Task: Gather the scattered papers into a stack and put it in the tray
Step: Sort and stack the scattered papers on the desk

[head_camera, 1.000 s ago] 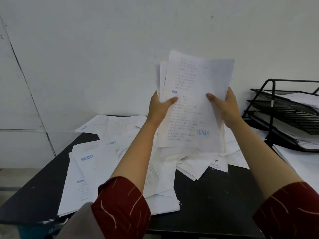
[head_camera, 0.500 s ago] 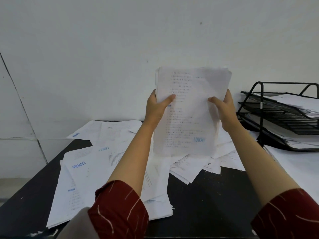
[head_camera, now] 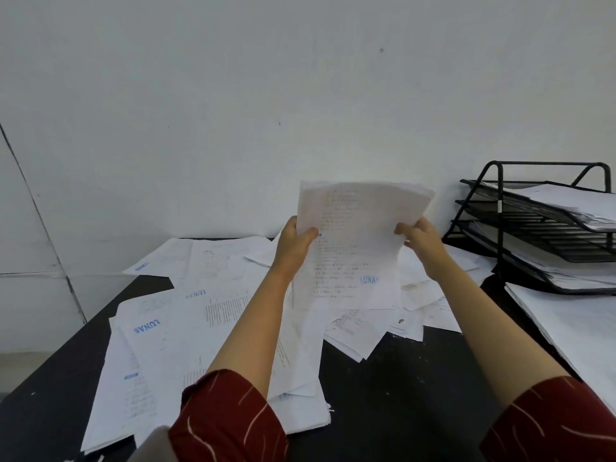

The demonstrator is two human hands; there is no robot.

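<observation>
I hold a stack of printed white papers (head_camera: 356,241) upright above the black table (head_camera: 400,388). My left hand (head_camera: 295,243) grips the stack's left edge, thumb across the front. My right hand (head_camera: 421,240) grips its right edge. The stack's lower edge reaches down to the loose sheets beneath it. Scattered papers (head_camera: 186,328) with blue logos cover the table's left and middle. A black wire tiered tray (head_camera: 500,235) stands at the right, with papers lying on its shelves.
A separate pile of white sheets (head_camera: 573,331) lies at the right edge in front of the tray. A white wall rises right behind the table. The table's left edge drops to the floor.
The held stack has come down from high in front of the wall toward the table. Its uneven, fanned top edges now lie nearly flush.
</observation>
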